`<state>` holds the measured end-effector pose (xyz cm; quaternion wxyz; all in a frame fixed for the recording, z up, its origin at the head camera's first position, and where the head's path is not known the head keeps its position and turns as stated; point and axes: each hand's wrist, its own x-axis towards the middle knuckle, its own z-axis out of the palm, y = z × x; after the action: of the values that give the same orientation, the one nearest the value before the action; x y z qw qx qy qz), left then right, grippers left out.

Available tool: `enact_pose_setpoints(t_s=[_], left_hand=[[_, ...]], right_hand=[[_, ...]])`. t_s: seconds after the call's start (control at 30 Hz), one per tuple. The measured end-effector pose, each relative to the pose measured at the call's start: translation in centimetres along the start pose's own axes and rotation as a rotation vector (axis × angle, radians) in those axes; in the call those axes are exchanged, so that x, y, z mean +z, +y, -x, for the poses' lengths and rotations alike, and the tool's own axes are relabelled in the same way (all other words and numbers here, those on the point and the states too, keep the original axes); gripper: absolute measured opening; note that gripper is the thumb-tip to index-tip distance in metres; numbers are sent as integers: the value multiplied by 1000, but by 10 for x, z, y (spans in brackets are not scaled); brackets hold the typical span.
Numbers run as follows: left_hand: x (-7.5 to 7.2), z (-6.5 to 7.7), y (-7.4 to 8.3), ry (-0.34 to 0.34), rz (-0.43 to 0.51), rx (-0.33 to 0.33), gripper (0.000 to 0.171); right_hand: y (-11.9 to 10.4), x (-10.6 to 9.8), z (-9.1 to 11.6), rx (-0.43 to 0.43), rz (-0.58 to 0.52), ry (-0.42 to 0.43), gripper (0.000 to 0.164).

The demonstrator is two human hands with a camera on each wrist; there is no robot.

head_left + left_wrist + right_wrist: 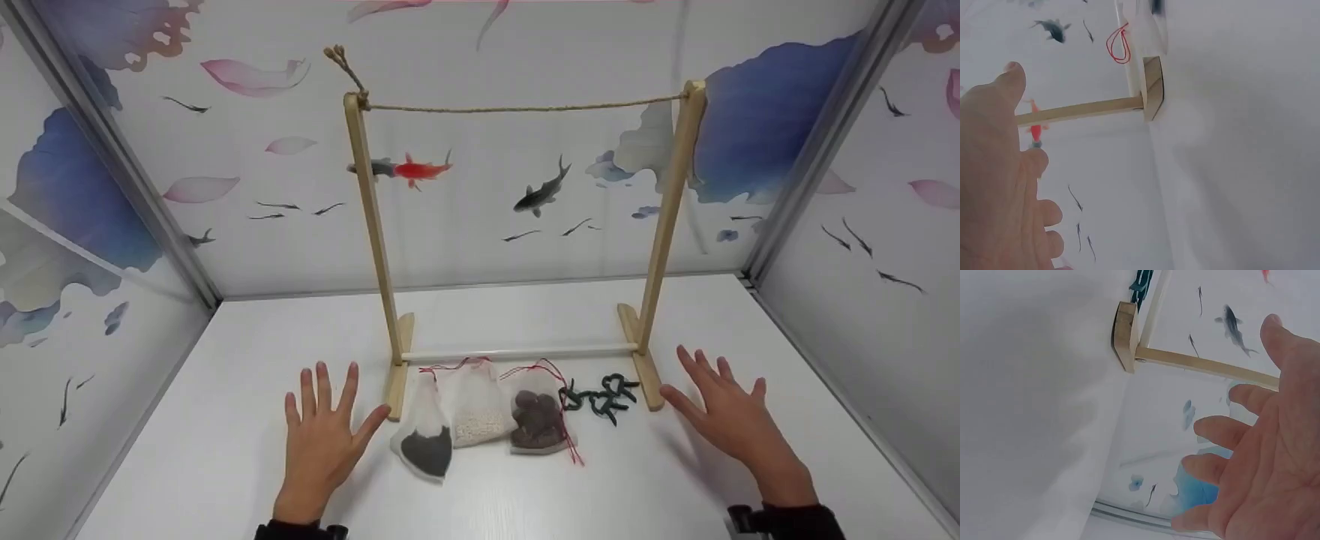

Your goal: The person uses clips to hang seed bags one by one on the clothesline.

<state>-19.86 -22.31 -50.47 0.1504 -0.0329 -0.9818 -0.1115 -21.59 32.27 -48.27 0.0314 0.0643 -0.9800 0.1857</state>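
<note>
My left hand (321,439) is spread with straight fingers, left of the wooden frame's left foot (397,386), and holds nothing. On the other side, my right hand (731,420) spreads its fingers near the right foot (643,367), also holding nothing. Between them lie three white mesh drawstring bags with red strings: one with dark grey contents (427,450), one with small pale grains (480,420), one with brown lumps (538,424). Several dark green clips (604,397) lie right of the bags. Both palms appear in the wrist views, the left hand (994,169) and the right hand (1275,450).
The wooden frame has two uprights, the left (375,225) and the right (670,225). A twine rope (525,109) joins their tops, and a white rod (517,352) runs low between them. Printed walls (480,240) enclose the white table (225,420) at the back and sides.
</note>
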Motion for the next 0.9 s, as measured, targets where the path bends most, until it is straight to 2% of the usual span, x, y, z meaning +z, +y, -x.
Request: enact_pose_setpoints(t_s=[0.1, 0.27, 0.47, 0.57, 0.77, 0.9], left_hand=[[0, -1, 11, -19, 75, 12, 84], [-2, -4, 40, -56, 268, 45, 75], [-1, -13, 79, -67, 421, 164, 67], [4, -20, 98, -76, 466, 236, 65], [17, -36, 127, -102, 516, 333, 55], [26, -42, 141, -132, 507, 360, 49]], right_hand=[[-6, 2, 0, -53, 9, 29, 78], [-18, 8, -2, -107, -12, 25, 77], [-32, 20, -8, -114, -40, -44, 78], [-37, 25, -11, -118, -44, -72, 78], [-47, 31, -18, -107, -19, -98, 77], [-52, 35, -22, -87, 22, -109, 70]])
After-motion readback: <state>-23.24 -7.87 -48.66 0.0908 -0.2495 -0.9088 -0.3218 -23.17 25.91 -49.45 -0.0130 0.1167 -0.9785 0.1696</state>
